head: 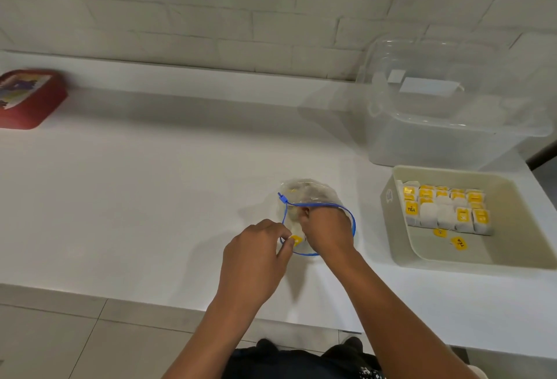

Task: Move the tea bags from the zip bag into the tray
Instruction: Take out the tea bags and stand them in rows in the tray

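Observation:
A clear zip bag [313, 193] with a blue zip rim lies open on the white counter, with a few tea bags inside. My right hand [327, 229] reaches into its mouth, fingers curled around a tea bag I can barely see. My left hand [256, 258] pinches the near edge of the bag beside a yellow tag [297, 239]. To the right stands the beige tray [404, 255], holding rows of tea bags [446, 210] with yellow tags; two loose tags lie on its floor.
A clear plastic tub [452, 125] stands behind the tray against the white brick wall. A red box [28, 98] sits at the far left. The counter's front edge runs just below my forearms, with tiled floor beyond.

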The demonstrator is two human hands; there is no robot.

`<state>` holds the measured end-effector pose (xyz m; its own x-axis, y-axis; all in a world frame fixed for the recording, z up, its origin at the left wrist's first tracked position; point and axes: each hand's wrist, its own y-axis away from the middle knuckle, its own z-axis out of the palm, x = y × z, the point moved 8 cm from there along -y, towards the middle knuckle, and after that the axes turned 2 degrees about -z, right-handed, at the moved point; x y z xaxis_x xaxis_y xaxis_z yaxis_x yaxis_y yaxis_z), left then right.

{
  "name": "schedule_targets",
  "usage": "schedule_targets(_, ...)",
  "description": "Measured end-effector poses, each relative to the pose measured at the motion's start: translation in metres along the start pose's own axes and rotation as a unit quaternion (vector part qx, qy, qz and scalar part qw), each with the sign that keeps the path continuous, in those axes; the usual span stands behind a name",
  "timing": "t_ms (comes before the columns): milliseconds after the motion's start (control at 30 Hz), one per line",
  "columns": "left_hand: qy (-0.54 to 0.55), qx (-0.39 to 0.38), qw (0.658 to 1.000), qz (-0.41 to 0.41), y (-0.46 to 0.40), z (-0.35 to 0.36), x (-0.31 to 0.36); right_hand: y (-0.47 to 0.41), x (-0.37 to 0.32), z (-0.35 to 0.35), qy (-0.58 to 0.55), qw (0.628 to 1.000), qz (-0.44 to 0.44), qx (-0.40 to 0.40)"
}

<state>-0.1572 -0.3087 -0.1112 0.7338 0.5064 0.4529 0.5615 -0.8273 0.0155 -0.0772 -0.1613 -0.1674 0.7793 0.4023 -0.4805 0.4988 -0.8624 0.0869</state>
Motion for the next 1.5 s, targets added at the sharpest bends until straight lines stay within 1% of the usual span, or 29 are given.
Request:
schedule_targets(100,-0.002,0.002,1.0,-0.002,-0.001,-0.001,0.002,0.004,0.002,-0.008,-0.013,1.0,0.004,0.005)
schedule_targets(200,-0.007,-0.003,1.0,-0.003,-0.002,-0.001,0.007,0.006,0.001,-0.014,0.017,1.0,-0.008,0.009)
schedule_targets(267,-0.01,-0.006,1.0,-0.004,-0.002,-0.001,0.009,0.004,0.0,-0.01,0.04,0.999,-0.009,-0.016)
schedule_targets(367,-0.011,-0.011,1.0,-0.006,-0.001,-0.001,0.011,0.001,0.003,0.0,0.047,0.997,0.015,-0.056)
schedule_targets(533,-0.019,-0.02,1.0,-0.009,0.001,0.0,0.01,0.002,0.0,0.0,0.02,0.999,0.026,-0.036)
schedule_targets(633,-0.021,-0.019,1.0,-0.012,0.001,0.0,0.007,0.007,-0.001,0.0,0.014,0.998,0.031,-0.045)
schedule_targets(700,-0.021,-0.019,1.0,-0.014,0.002,-0.001,0.006,0.009,0.0,0.001,-0.013,0.997,0.043,-0.059)
schedule_targets(800,-0.02,-0.015,1.0,-0.014,0.004,-0.002,0.004,0.013,0.002,-0.003,-0.122,0.986,0.072,-0.085)
schedule_targets(900,-0.023,-0.014,1.0,-0.014,0.004,-0.002,0.003,0.023,0.001,-0.013,-0.225,0.966,0.082,-0.102)
schedule_targets(967,-0.02,-0.013,1.0,-0.016,0.003,-0.002,0.002,0.032,0.004,-0.016,-0.313,0.938,0.119,-0.094)
schedule_targets(1067,-0.02,-0.014,0.999,-0.021,0.003,-0.002,0.001,0.045,0.008,-0.015,-0.397,0.896,0.181,-0.088)
schedule_targets(1133,-0.019,-0.009,1.0,-0.019,0.002,-0.004,0.002,0.049,0.009,-0.012,-0.464,0.852,0.218,-0.104)
schedule_targets(1200,-0.016,-0.007,1.0,-0.017,0.001,-0.004,0.004,0.052,0.007,-0.014,-0.55,0.791,0.242,-0.117)
schedule_targets(1233,-0.015,-0.007,1.0,-0.016,0.001,-0.005,0.005,0.053,0.005,-0.016,-0.581,0.767,0.245,-0.123)
schedule_targets(1267,-0.013,-0.005,1.0,-0.015,0.001,-0.006,0.006,0.055,0.002,-0.02,-0.597,0.752,0.246,-0.129)
schedule_targets(1300,-0.01,-0.002,1.0,-0.014,0.001,-0.007,0.007,0.056,0.001,-0.022,-0.608,0.743,0.246,-0.133)
schedule_targets(1367,-0.004,0.008,1.0,-0.01,0.002,-0.009,0.009,0.059,0.0,-0.025,-0.615,0.738,0.236,-0.141)
schedule_targets(1500,0.027,0.025,0.999,0.016,0.003,-0.015,0.011,0.062,0.0,-0.035,-0.605,0.756,0.201,-0.146)
